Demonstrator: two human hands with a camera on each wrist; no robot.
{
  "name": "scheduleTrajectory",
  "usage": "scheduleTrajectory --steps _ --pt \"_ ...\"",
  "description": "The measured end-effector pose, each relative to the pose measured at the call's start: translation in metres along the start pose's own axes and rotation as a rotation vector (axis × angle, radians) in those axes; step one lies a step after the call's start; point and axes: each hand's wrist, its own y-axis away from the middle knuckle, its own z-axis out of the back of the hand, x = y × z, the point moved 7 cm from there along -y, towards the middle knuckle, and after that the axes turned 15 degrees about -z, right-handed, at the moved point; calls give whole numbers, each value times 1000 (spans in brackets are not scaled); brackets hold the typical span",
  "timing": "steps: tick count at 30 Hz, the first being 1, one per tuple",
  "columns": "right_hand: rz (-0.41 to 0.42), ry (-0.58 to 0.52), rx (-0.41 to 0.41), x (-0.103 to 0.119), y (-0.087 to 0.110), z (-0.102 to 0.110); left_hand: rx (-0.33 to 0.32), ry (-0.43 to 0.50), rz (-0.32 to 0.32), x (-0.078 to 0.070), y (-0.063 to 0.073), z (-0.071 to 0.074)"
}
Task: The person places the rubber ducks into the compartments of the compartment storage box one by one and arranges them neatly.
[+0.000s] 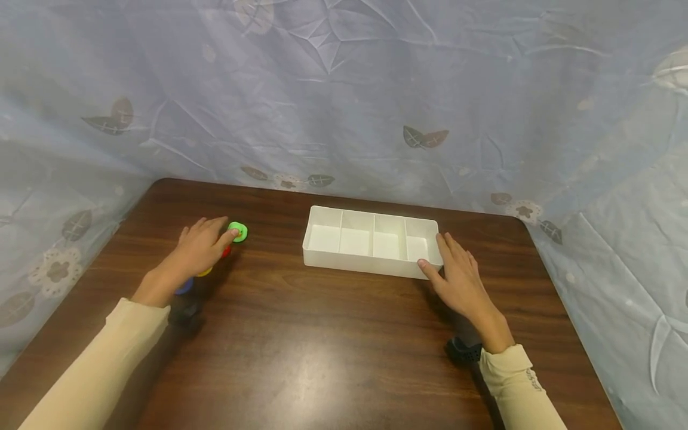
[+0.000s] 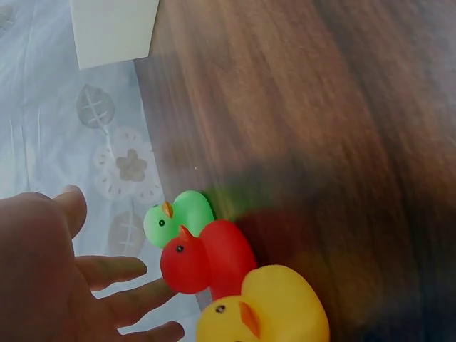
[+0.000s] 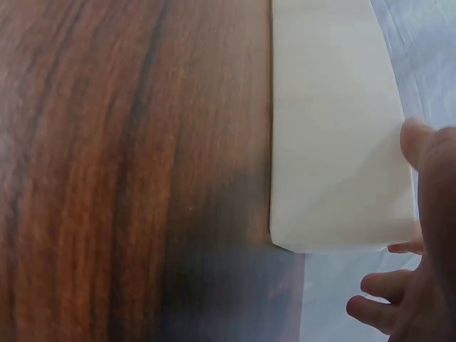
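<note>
A row of small rubber ducks stands on the left of the table: green (image 1: 238, 232), red (image 2: 206, 260), yellow (image 2: 281, 306) and blue (image 1: 184, 286). My left hand (image 1: 199, 246) hovers over the row with fingers spread and thumb near the green duck; nothing is in its grasp. In the left wrist view, one fingertip overlaps the red duck's head. A white divided box (image 1: 365, 264) sits right of centre, its visible compartments bare. At the box's right end, my right hand (image 1: 457, 276) rests with its thumb on the front rim and extended fingers along the end.
The brown wooden table (image 1: 301, 334) has rounded back corners. A patterned pale curtain (image 1: 344, 107) hangs behind it and along both sides. Dark wrist gear (image 1: 463, 349) hangs beneath the right wrist.
</note>
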Motion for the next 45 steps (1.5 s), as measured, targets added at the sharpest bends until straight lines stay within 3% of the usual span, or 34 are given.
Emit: scheduleTrajectory --steps 11,24,36,45 --pt "-23 -28 5 0 0 -2 15 4 -17 -3 -16 -1" --pt "-11 -23 -11 0 2 -3 28 -31 4 3 -23 -9" --pt "1 -28 -11 2 4 -2 -12 -54 -9 0 -29 -10" --pt "8 -21 -7 2 3 -2 -88 -99 -19 1 -27 -8"
